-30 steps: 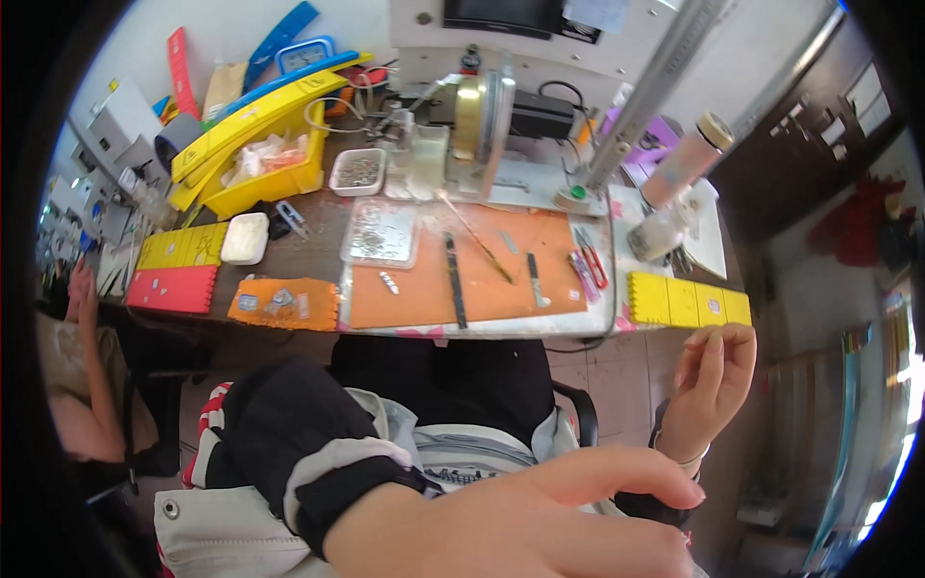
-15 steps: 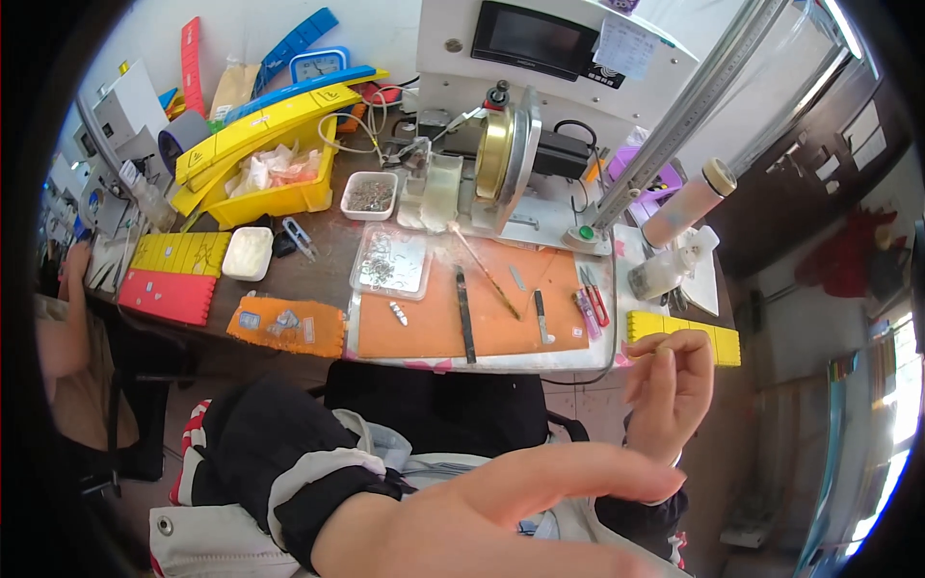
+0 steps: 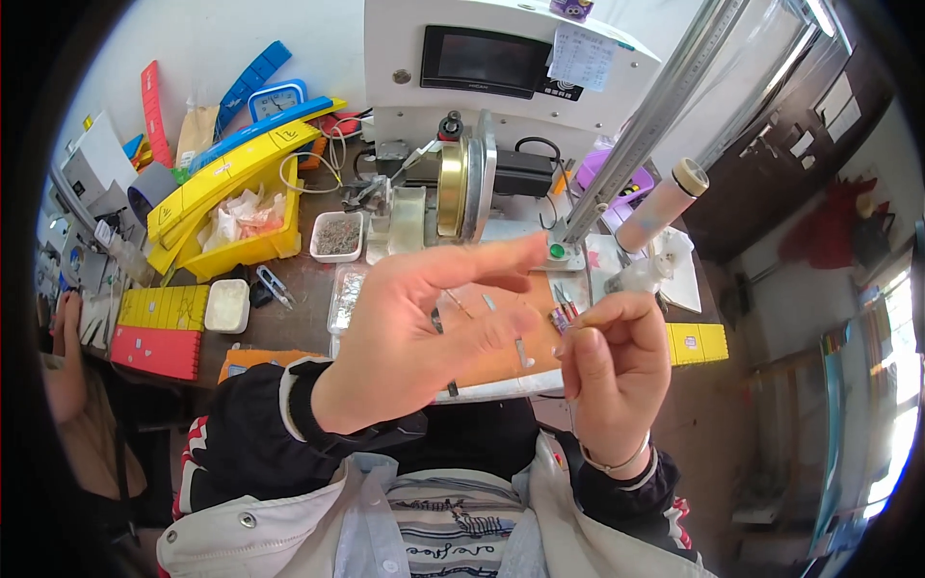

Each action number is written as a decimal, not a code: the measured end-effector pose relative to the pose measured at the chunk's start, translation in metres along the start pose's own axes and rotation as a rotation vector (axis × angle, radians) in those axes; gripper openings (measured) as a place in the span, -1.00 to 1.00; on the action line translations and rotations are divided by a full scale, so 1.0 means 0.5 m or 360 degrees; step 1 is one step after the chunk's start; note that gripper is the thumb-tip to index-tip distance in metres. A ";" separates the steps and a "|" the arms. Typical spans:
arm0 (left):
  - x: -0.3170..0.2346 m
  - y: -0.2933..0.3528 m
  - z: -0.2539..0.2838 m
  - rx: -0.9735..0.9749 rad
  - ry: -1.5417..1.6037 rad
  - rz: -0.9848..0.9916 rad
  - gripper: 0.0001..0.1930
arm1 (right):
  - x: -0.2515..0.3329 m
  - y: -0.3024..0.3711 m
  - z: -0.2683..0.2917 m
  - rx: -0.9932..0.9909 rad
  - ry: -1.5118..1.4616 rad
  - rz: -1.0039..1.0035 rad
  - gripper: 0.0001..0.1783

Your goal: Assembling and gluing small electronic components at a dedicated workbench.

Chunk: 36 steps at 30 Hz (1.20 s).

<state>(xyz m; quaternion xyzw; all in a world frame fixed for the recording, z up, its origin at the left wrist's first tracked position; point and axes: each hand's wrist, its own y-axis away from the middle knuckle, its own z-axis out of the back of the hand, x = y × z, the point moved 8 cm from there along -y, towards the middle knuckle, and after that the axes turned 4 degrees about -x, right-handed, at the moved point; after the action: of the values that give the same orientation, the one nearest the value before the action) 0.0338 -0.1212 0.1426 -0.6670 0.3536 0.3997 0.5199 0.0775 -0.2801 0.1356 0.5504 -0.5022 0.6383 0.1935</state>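
My left hand [image 3: 424, 332] is raised over the workbench, palm turned inward, its fingers stretched toward the right and the thumb apart; nothing shows in it. Facing it, my right hand [image 3: 617, 380] has thumb and forefinger pinched together. Something tiny may be between those fingertips, too small to name. Below both hands lies an orange mat [image 3: 488, 364], partly covered from view by the left hand. A thin pale metal piece [image 3: 524, 354] rests on the mat between the hands, and purple-and-red-handled small tools [image 3: 561, 316] lie by the mat's right edge.
Behind the hands stands a machine with a brass wheel [image 3: 450, 191] and a dark screen [image 3: 487, 60]. A white dish [image 3: 335, 257] of small metal pieces and a yellow bin [image 3: 241, 256] are to the left. Bottles [image 3: 663, 207] stand at right. A co-worker's arm [image 3: 63, 352] is far left.
My left hand has risen from the lower edge to over the mat, near the right hand. The right hand has moved left, still pinched. The view has shifted slightly.
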 end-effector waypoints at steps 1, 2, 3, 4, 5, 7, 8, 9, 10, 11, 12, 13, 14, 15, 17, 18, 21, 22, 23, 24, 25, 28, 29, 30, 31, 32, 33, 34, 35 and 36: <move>0.002 -0.003 -0.009 0.0096 0.0055 -0.0025 -0.50 | 0.004 -0.003 -0.012 -0.0004 0.0031 0.0022 -0.80; -0.003 -0.003 -0.010 0.0098 0.0056 -0.0021 -0.50 | 0.005 -0.005 -0.019 -0.0008 0.0062 0.0042 -0.76; -0.009 -0.004 -0.017 0.0122 0.0153 0.0129 -0.46 | 0.000 -0.008 -0.022 0.0017 0.0085 0.0095 -0.68; -0.006 -0.003 -0.022 0.0144 0.0250 0.0281 -0.41 | -0.001 -0.009 -0.028 0.0014 0.0084 0.0090 -0.68; 0.002 -0.003 -0.019 0.0144 0.0251 0.0288 -0.41 | -0.002 -0.009 -0.033 -0.0038 0.0049 0.0072 -0.68; 0.016 -0.007 -0.010 0.0137 0.0341 0.0254 -0.41 | -0.005 -0.013 -0.032 -0.0096 0.0016 0.0055 -0.68; 0.019 -0.009 -0.011 0.0139 0.0342 0.0261 -0.41 | -0.012 -0.014 -0.034 -0.0085 -0.0021 0.0008 -0.68; 0.017 -0.012 -0.010 0.0103 0.0343 0.0237 -0.46 | -0.018 -0.016 -0.036 -0.0071 -0.0061 -0.0037 -0.68; 0.016 -0.015 -0.007 0.0066 0.0344 0.0215 -0.51 | -0.022 -0.018 -0.032 -0.0074 -0.0062 -0.0042 -0.68; 0.019 -0.016 -0.005 0.0065 0.0344 0.0222 -0.51 | -0.027 -0.020 -0.029 -0.0027 -0.0083 -0.0032 -0.70; 0.015 -0.019 0.003 0.0009 0.0253 0.0162 -0.54 | -0.030 -0.024 -0.029 0.0022 -0.0106 -0.0019 -0.71; 0.012 -0.023 0.011 -0.0046 0.0162 0.0102 -0.57 | -0.034 -0.026 -0.028 0.0022 -0.0109 -0.0024 -0.71; 0.014 -0.025 0.014 -0.0049 0.0161 0.0106 -0.57 | -0.031 -0.028 -0.025 -0.0004 0.0129 0.0048 -0.77; 0.010 -0.028 0.018 -0.0052 0.0063 0.0048 -0.59 | -0.028 -0.030 -0.023 -0.0030 0.0369 0.0121 -0.83; 0.008 -0.033 0.026 -0.0055 -0.0034 -0.0010 -0.60 | -0.025 -0.037 -0.022 -0.0046 0.0601 0.0261 -0.87; 0.005 -0.035 0.023 0.0024 -0.0179 -0.0091 -0.56 | -0.014 -0.037 -0.023 -0.0069 0.0840 0.0409 -0.91; -0.001 -0.043 0.005 0.0093 -0.0286 -0.0249 -0.44 | 0.005 -0.049 -0.027 -0.0091 0.1032 0.0556 -0.89; -0.005 -0.046 0.000 0.0074 -0.0254 -0.0314 -0.36 | 0.009 -0.055 -0.027 -0.0104 0.1045 0.0593 -0.89; 0.014 -0.047 -0.003 0.0128 -0.0209 -0.0299 -0.21 | 0.003 -0.059 -0.021 -0.0149 0.0954 0.0545 -0.90; 0.018 -0.049 -0.021 0.0155 -0.0200 -0.0355 -0.21 | -0.001 -0.068 -0.012 -0.0201 0.0869 0.0512 -0.90; 0.050 -0.051 -0.041 0.0173 0.0147 -0.0078 -0.19 | -0.009 -0.080 -0.012 -0.0214 0.0727 0.0477 -0.94; 0.066 -0.060 -0.075 0.0294 0.0323 0.0155 -0.34 | -0.002 -0.132 0.012 -0.0268 0.0034 -0.0091 -0.99; 0.073 -0.056 -0.084 0.0470 0.0120 0.0399 -0.43 | 0.019 -0.162 0.024 -0.0265 0.0013 -0.0054 -0.93; 0.091 -0.043 -0.088 0.0645 -0.0089 0.0647 -0.51 | 0.033 -0.192 0.050 -0.0274 0.0029 -0.0016 -0.93; 0.083 -0.046 -0.075 0.0567 -0.0197 0.0383 -0.64 | 0.035 -0.227 0.080 -0.0302 -0.0185 -0.0011 -0.90; 0.086 -0.045 -0.065 0.0500 -0.0293 0.0117 -0.72 | 0.043 -0.264 0.113 -0.0338 -0.0391 -0.0001 -0.87; 0.097 -0.042 -0.060 0.0521 -0.0290 0.0081 -0.72 | 0.072 -0.303 0.151 -0.0449 -0.0391 0.0108 -0.86; 0.101 -0.041 -0.046 0.0504 -0.0569 -0.0097 -0.77 | 0.100 -0.345 0.182 -0.0551 -0.0398 0.0208 -0.85; 0.098 -0.037 -0.041 0.0500 -0.0835 -0.0295 -0.81 | 0.154 -0.374 0.209 -0.0625 -0.0279 0.0303 -0.85; 0.123 -0.009 -0.037 0.0646 -0.1131 -0.0378 -0.78 | 0.192 -0.409 0.222 -0.0674 -0.0186 0.0375 -0.85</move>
<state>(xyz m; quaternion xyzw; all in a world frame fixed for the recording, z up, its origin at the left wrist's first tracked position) 0.0674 -0.1418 0.0918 -0.4079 0.1447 0.4644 0.7727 0.2668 -0.3182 0.2971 0.4712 -0.6957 0.5042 0.1993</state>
